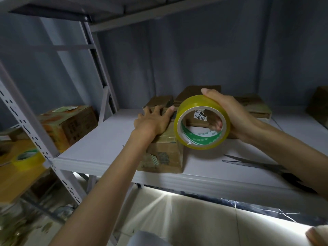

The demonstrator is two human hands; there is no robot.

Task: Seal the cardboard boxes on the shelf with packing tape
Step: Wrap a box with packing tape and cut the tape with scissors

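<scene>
Head view, places given from the front cardboard box (164, 153) at the near edge of the grey shelf (99, 144); left hand (153, 120) flat on the box top, fingers straight and spread, tips toward the far edge; tape roll (201, 122) just right of the box, above the shelf, gripped by the right hand (232, 112), thumb over the rim, fingers curled through the core; scissors (262, 166) lie on the shelf, right of the box; further boxes (197, 94) behind it.
</scene>
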